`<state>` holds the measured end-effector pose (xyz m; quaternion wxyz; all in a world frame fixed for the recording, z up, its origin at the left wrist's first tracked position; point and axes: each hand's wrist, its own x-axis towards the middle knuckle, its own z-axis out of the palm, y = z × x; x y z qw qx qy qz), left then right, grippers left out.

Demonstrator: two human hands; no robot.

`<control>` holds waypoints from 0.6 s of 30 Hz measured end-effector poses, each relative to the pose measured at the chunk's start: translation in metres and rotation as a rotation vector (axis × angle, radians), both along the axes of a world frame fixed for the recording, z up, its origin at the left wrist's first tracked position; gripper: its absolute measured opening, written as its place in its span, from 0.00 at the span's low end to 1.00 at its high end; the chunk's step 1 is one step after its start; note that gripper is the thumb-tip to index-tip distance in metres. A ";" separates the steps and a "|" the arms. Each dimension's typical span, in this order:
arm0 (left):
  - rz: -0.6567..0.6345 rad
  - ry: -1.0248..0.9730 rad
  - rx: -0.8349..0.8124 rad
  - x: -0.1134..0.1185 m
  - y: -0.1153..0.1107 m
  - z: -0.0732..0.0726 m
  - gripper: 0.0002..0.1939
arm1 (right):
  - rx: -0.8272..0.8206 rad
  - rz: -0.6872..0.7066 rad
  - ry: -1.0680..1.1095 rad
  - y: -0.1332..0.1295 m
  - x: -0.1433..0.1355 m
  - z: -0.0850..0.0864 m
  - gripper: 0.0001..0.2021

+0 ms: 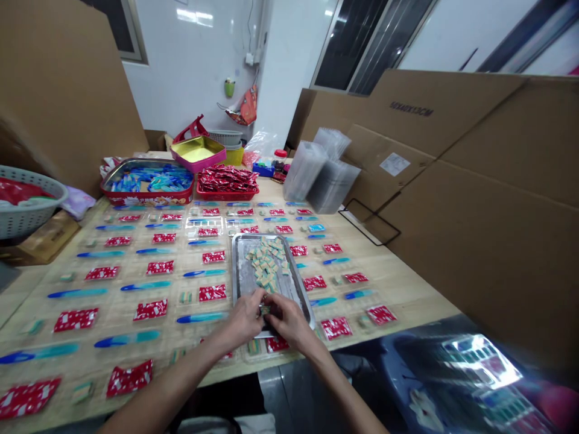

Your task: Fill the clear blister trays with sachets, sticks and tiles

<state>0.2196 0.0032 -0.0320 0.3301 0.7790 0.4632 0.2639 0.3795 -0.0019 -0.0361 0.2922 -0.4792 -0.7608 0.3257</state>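
Over the near end of a metal tray point(239, 265), my left hand point(245, 317) and my right hand point(288, 320) meet with fingers closed. Between their fingertips shows part of a small striped block point(264, 309); the fingers hide most of it. Further up the tray lies a loose pile of small tan-and-green striped blocks point(266, 260). Around the tray stand rows of clear plastic trays, many holding a blue pen-like stick point(203, 273), a red printed packet point(212, 293) and striped blocks point(186, 297).
At the back stand a tin of blue sticks point(149, 181), a red basket of red packets point(227, 182) and a pink-and-gold tin point(199, 150). Stacked clear trays point(332, 181) and a black wire frame point(373, 223) are at the right, beside large cardboard point(474, 211). A grey basket point(29, 211) is left.
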 end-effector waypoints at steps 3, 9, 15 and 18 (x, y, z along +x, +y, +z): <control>0.003 0.005 0.005 0.002 0.001 -0.003 0.18 | -0.019 -0.007 -0.002 0.000 0.001 -0.001 0.15; 0.025 0.024 -0.017 0.004 0.002 -0.007 0.16 | -0.004 -0.023 -0.027 -0.002 0.003 0.003 0.14; 0.016 0.016 0.005 0.005 0.000 -0.009 0.15 | 0.135 0.042 -0.115 -0.007 0.004 0.013 0.07; 0.024 0.061 -0.006 0.002 -0.001 -0.005 0.13 | 0.274 0.079 -0.146 -0.005 0.009 0.006 0.09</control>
